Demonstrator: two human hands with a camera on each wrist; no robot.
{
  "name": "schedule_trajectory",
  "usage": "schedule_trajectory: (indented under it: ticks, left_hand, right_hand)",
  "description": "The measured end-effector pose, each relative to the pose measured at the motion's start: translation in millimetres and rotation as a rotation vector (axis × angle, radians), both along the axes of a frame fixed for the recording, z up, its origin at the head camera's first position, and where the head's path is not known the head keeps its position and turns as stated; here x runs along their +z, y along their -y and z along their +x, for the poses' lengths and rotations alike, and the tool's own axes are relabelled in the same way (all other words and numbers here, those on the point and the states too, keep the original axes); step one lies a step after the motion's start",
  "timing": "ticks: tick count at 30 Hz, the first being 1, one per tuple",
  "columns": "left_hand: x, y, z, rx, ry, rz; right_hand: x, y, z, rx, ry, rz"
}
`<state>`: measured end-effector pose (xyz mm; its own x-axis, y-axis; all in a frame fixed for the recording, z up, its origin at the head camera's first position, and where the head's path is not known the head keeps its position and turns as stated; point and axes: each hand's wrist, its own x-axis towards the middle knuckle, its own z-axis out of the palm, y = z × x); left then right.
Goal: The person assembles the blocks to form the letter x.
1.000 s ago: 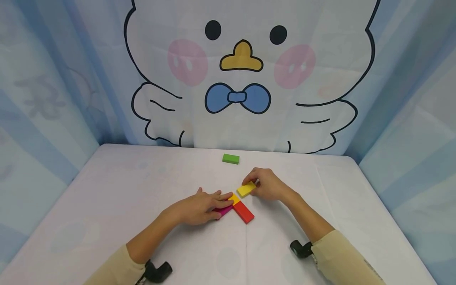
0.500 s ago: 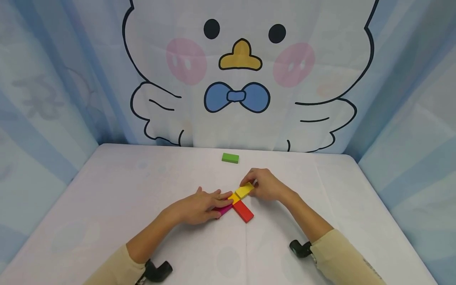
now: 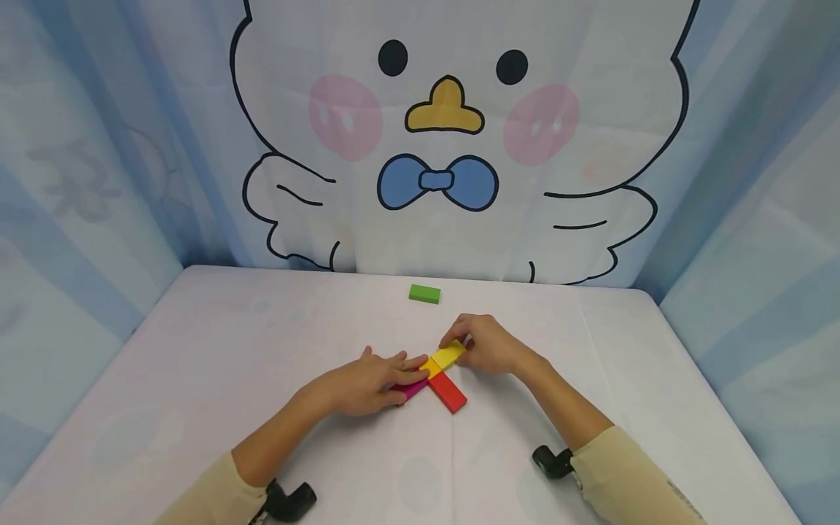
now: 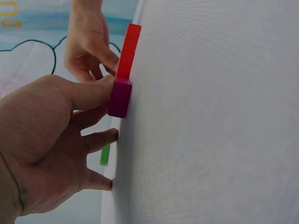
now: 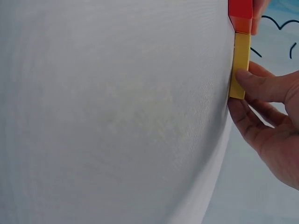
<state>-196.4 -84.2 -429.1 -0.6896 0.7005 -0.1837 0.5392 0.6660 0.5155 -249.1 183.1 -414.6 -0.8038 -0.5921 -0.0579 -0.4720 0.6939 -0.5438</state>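
My left hand (image 3: 367, 383) spreads over a magenta block (image 3: 413, 390) and an orange block (image 3: 431, 367), its fairly straight fingers resting on them. The left wrist view has the thumb (image 4: 100, 91) at the magenta block's upper edge, and two outer fingertips touching the table. A yellow block (image 3: 449, 356) lies against the orange one, pinched by my right hand (image 3: 488, 344) between thumb and fingers. From the orange block a red block (image 3: 448, 393) slants toward the near right. Fingers partly cover the orange and magenta blocks.
A green block (image 3: 424, 294) lies alone near the back edge of the white-covered table (image 3: 262, 321). A curtain (image 3: 433, 240) printed with a cartoon bird hangs behind. Small black devices (image 3: 553, 462) are worn at both sleeves.
My right hand has brought the yellow block toward me and slightly left, closing the gap to the orange block. The left hand stays in place on its blocks.
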Motion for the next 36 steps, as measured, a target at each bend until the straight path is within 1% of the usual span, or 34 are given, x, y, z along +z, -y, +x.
schedule_trajectory:
  ticks: [6, 15, 22, 29, 33, 36]
  left_hand:
    - [-2.1, 0.3, -0.9, -0.003, -0.007, -0.014]
    - [1.7, 1.3, -0.9, -0.012, 0.005, -0.007]
    - [1.4, 1.4, -0.7, -0.017, -0.005, -0.009]
    - [0.7, 1.7, -1.4, -0.019, -0.009, -0.005]
    - [0.5, 2.9, -1.6, -0.020, -0.012, 0.009]
    - [0.8, 4.1, -1.4, -0.024, -0.010, 0.034]
  right_hand:
    - [-0.8, 0.3, 0.8, -0.002, -0.001, -0.002]
    - [-0.8, 1.2, 0.4, 0.013, -0.017, -0.003]
    - [-0.3, 1.8, 2.5, -0.004, -0.003, 0.001]
    - [-1.1, -0.2, 1.5, 0.002, 0.011, -0.016]
    - [-1.3, -1.1, 2.4, -0.006, 0.021, -0.031]
    - [-1.3, -2.8, 3.8, -0.017, 0.007, -0.047]
